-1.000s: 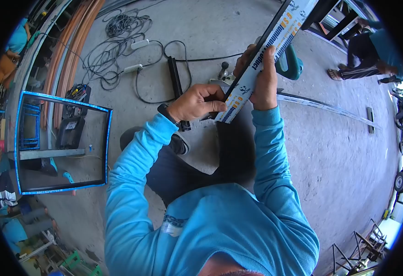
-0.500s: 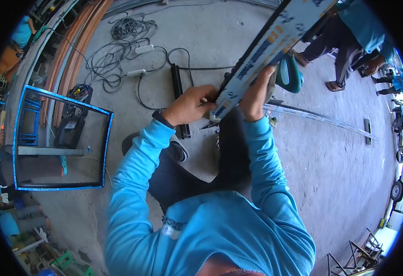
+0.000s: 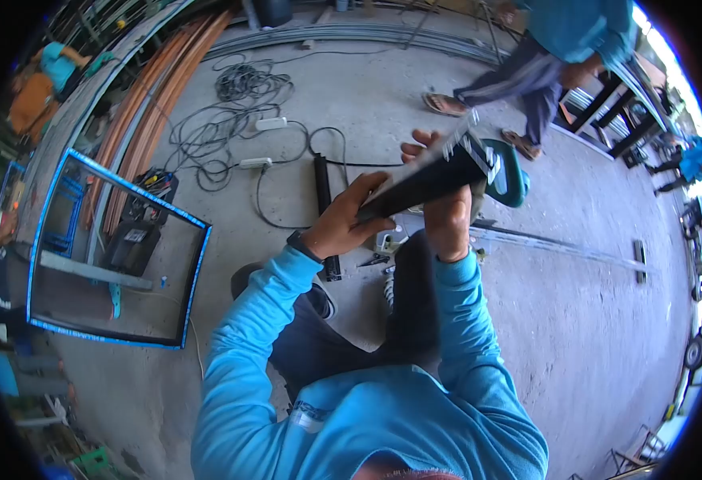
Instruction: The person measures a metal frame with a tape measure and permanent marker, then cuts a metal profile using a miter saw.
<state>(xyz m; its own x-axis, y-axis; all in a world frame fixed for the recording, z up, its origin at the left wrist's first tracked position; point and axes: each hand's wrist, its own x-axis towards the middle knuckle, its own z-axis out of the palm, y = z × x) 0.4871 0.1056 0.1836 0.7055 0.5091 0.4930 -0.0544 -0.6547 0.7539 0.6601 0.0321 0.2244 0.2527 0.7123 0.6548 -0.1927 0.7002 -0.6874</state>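
A dark metal profile (image 3: 427, 180) with pale film along its upper side is held up in front of me, strongly foreshortened and tilted. My left hand (image 3: 343, 216) is closed around its left end. My right hand (image 3: 449, 218) grips it from below, with fingertips showing beyond its far edge. Just right of the profile is the green handle of a power tool (image 3: 511, 172), partly hidden. A small whitish block (image 3: 389, 240) sits under the profile between my knees. On the floor behind my left hand lies a short black profile (image 3: 323, 180).
A blue-edged rectangular frame (image 3: 199, 280) stands at left, near a toolbox (image 3: 131, 244). Tangled cables (image 3: 247, 88) with white sockets (image 3: 271, 123) lie ahead. A long metal strip (image 3: 559, 243) extends rightward to a dark block (image 3: 640, 260). Another person (image 3: 519, 72) walks at upper right.
The profile has turned from its printed face to its dark side, and its far end has swung toward me. The person at upper right has moved left. My view has shifted slightly.
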